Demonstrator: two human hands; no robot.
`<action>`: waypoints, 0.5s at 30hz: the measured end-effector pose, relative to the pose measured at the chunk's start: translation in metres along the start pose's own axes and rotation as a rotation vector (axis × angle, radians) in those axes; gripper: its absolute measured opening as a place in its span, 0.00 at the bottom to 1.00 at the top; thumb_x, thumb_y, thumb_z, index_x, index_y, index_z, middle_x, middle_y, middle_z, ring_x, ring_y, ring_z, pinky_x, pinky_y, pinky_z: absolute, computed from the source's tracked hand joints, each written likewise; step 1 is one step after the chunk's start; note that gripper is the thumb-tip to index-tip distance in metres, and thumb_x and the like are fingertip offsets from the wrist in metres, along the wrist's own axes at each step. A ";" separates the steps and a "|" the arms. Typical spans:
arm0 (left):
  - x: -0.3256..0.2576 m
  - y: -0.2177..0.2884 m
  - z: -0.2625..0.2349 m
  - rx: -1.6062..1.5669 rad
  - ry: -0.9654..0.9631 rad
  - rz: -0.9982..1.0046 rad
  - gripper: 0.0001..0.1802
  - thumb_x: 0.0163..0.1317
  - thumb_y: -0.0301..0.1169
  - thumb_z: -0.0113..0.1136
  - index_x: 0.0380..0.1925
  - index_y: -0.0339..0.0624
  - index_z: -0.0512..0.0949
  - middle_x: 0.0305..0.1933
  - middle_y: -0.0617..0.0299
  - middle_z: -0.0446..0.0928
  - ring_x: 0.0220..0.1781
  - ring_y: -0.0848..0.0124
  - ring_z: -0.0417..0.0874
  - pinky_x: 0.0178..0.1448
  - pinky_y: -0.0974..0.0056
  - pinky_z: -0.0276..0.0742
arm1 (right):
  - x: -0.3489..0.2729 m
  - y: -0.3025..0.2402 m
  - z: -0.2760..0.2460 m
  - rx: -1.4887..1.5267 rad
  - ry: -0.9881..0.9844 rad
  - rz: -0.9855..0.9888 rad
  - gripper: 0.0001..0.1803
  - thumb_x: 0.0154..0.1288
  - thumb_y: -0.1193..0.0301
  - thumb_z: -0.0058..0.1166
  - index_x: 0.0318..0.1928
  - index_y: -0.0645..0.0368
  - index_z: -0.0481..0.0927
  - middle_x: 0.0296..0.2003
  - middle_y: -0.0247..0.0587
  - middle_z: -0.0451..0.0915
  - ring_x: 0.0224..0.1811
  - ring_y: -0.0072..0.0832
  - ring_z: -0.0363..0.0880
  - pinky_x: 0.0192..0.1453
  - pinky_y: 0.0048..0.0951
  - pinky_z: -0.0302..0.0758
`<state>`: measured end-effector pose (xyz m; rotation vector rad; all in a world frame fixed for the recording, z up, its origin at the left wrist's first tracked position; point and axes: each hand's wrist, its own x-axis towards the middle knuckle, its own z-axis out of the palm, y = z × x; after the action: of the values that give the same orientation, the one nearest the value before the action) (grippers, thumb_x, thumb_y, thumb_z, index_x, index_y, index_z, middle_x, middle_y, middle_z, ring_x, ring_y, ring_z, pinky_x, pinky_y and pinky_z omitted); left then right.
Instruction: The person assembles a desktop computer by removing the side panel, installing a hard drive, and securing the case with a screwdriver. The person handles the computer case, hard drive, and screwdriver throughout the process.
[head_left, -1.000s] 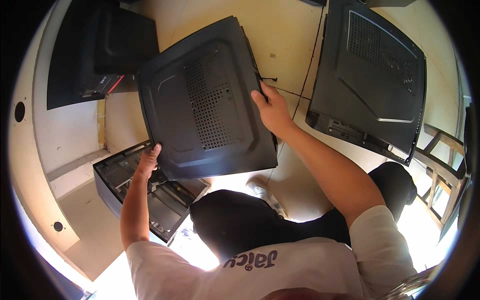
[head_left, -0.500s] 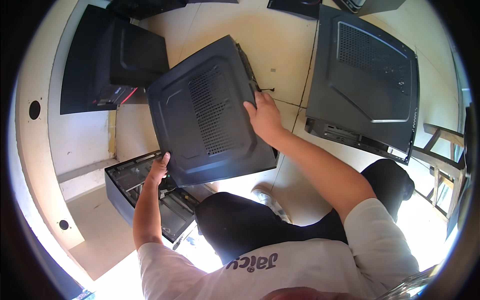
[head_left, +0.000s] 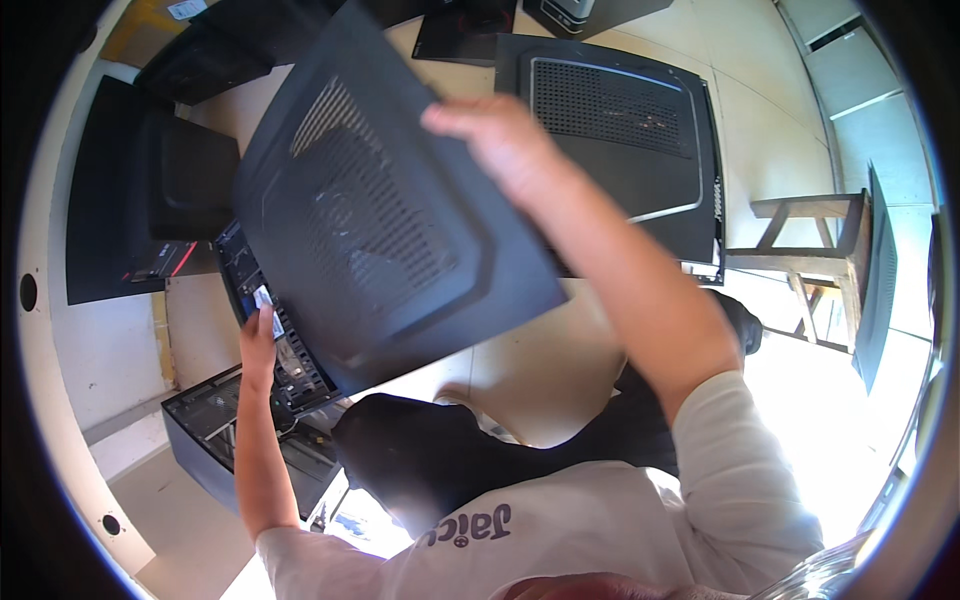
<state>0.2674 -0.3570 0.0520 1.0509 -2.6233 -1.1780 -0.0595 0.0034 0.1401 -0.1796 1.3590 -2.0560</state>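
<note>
A black side panel [head_left: 420, 300] with a perforated area is raised at a tilt in front of me. My right hand [head_left: 495, 135] grips its upper right edge, slightly blurred by motion. Under the panel, at its left, lies a computer case [head_left: 310, 385] whose metal frame and inner parts show along the uncovered side. My left hand [head_left: 258, 350] is closed on the case's left edge, thumb up, beside a small pale part inside it. The panel hides most of the case's interior.
An open computer case [head_left: 210, 450] lies below my left hand. Another case with a vented panel [head_left: 610, 140] lies to the right. Dark cases [head_left: 190, 170] stand at the far left. A wooden stool [head_left: 810, 240] is on the right, a dark panel [head_left: 875, 290] beyond it.
My right hand has lifted the side panel up and away from the case, exposing its inside along the left. My left hand keeps to the case's edge. The view has shifted rightward.
</note>
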 end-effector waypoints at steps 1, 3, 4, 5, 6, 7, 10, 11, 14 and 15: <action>0.011 0.032 0.017 -0.152 -0.113 -0.078 0.24 0.70 0.52 0.56 0.37 0.39 0.80 0.21 0.68 0.69 0.24 0.78 0.64 0.29 0.68 0.60 | 0.005 -0.020 -0.031 -0.001 -0.009 -0.014 0.14 0.61 0.67 0.63 0.41 0.66 0.86 0.35 0.42 0.86 0.39 0.29 0.83 0.50 0.31 0.79; 0.015 0.143 0.064 -0.506 -0.330 -0.344 0.19 0.70 0.50 0.57 0.37 0.45 0.79 0.19 0.75 0.59 0.20 0.83 0.56 0.24 0.72 0.50 | -0.002 -0.055 -0.095 0.033 -0.040 0.019 0.15 0.63 0.67 0.63 0.47 0.63 0.83 0.41 0.40 0.85 0.40 0.29 0.84 0.48 0.33 0.81; 0.019 0.174 0.087 -0.599 -0.363 -0.329 0.16 0.71 0.48 0.58 0.37 0.48 0.77 0.19 0.78 0.52 0.17 0.85 0.51 0.21 0.73 0.44 | -0.016 -0.071 -0.120 -0.011 0.011 0.019 0.17 0.66 0.66 0.60 0.51 0.61 0.81 0.42 0.40 0.85 0.41 0.29 0.85 0.50 0.33 0.82; 0.027 0.196 0.108 -0.536 -0.406 -0.276 0.16 0.70 0.47 0.59 0.37 0.46 0.77 0.19 0.78 0.54 0.17 0.85 0.53 0.21 0.73 0.45 | -0.030 -0.081 -0.149 0.014 0.046 0.036 0.18 0.70 0.65 0.57 0.55 0.63 0.78 0.45 0.41 0.84 0.43 0.30 0.85 0.52 0.34 0.82; 0.037 0.212 0.133 -0.480 -0.455 -0.218 0.17 0.70 0.47 0.59 0.37 0.43 0.77 0.19 0.78 0.57 0.17 0.84 0.55 0.21 0.73 0.47 | -0.052 -0.094 -0.163 -0.087 0.198 0.009 0.21 0.73 0.65 0.53 0.59 0.65 0.76 0.48 0.44 0.83 0.45 0.30 0.84 0.52 0.35 0.82; 0.043 0.231 0.157 -0.412 -0.459 -0.169 0.18 0.70 0.46 0.59 0.37 0.42 0.77 0.20 0.76 0.58 0.18 0.83 0.56 0.21 0.73 0.49 | -0.068 -0.095 -0.184 -0.203 0.332 0.011 0.23 0.74 0.64 0.52 0.61 0.67 0.74 0.49 0.46 0.83 0.47 0.30 0.84 0.53 0.34 0.82; 0.065 0.262 0.230 -0.228 -0.559 -0.107 0.19 0.70 0.45 0.59 0.36 0.37 0.78 0.22 0.72 0.64 0.18 0.78 0.60 0.23 0.69 0.55 | -0.098 -0.076 -0.259 -0.445 0.636 0.033 0.24 0.74 0.62 0.52 0.60 0.69 0.76 0.49 0.48 0.83 0.46 0.31 0.83 0.52 0.33 0.79; 0.074 0.258 0.247 -0.158 -0.533 -0.057 0.21 0.69 0.46 0.60 0.34 0.36 0.79 0.22 0.68 0.67 0.19 0.75 0.64 0.24 0.66 0.59 | -0.101 -0.067 -0.274 -0.479 0.654 0.034 0.25 0.73 0.60 0.54 0.58 0.70 0.77 0.48 0.49 0.84 0.46 0.32 0.83 0.52 0.34 0.78; 0.097 0.244 0.289 0.302 -0.328 0.137 0.33 0.64 0.56 0.59 0.29 0.28 0.83 0.30 0.37 0.82 0.36 0.49 0.86 0.41 0.50 0.79 | -0.094 -0.038 -0.334 -1.141 0.684 -0.024 0.27 0.68 0.50 0.56 0.45 0.66 0.84 0.37 0.60 0.84 0.43 0.41 0.83 0.48 0.43 0.75; 0.086 0.260 0.292 0.354 -0.320 0.302 0.38 0.62 0.60 0.58 0.30 0.25 0.83 0.32 0.34 0.82 0.41 0.44 0.86 0.46 0.49 0.81 | -0.100 -0.038 -0.336 -1.292 0.705 0.007 0.27 0.68 0.50 0.55 0.42 0.65 0.84 0.35 0.61 0.83 0.41 0.47 0.83 0.46 0.45 0.75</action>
<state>-0.0404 -0.1038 0.0087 0.4966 -3.1789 -0.8991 -0.1499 0.3307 0.0447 0.0289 2.9243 -0.9124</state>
